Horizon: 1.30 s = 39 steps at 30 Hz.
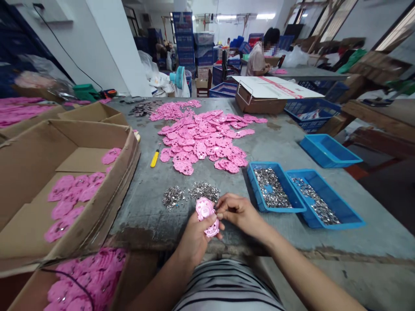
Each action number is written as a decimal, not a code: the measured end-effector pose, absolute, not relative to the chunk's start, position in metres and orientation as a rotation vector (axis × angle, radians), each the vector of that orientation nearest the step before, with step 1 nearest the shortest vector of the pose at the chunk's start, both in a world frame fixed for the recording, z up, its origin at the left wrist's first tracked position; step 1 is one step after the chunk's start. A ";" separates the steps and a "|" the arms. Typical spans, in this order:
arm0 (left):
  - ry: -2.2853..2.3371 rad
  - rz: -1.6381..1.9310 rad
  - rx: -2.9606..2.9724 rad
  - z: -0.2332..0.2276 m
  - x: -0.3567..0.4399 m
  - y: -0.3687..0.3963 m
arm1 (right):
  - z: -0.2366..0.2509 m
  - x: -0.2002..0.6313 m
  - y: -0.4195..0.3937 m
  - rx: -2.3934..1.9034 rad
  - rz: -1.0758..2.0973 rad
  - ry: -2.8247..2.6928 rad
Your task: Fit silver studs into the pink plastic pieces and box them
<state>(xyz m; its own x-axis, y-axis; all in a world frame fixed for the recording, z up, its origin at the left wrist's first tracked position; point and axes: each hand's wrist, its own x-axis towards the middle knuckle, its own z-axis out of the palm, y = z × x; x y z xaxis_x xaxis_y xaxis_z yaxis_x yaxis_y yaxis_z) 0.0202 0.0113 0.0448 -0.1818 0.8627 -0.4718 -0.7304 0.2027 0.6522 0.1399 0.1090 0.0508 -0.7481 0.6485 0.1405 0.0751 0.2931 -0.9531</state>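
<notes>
The left hand (194, 239) is covering the lower half of the pink plastic piece (206, 214), its fingers closing around it just above the bench (145, 207) edge. The right hand (238, 212) is pinching at the piece's side; whatever its fingertips (220, 212) are gripping is too small to identify.
</notes>
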 end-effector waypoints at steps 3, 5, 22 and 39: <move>1.005 1.428 0.133 0.044 0.018 0.009 | 0.047 0.139 0.108 -0.621 1.451 -2.066; 0.985 1.430 0.118 0.043 0.017 0.009 | 0.046 0.139 0.108 -0.614 1.495 -2.037; 1.064 1.646 0.234 0.041 0.011 0.017 | 0.038 0.123 0.098 -0.857 1.746 -1.797; 0.876 1.887 0.192 0.033 0.013 0.023 | 0.039 0.105 0.089 -0.965 1.515 -1.743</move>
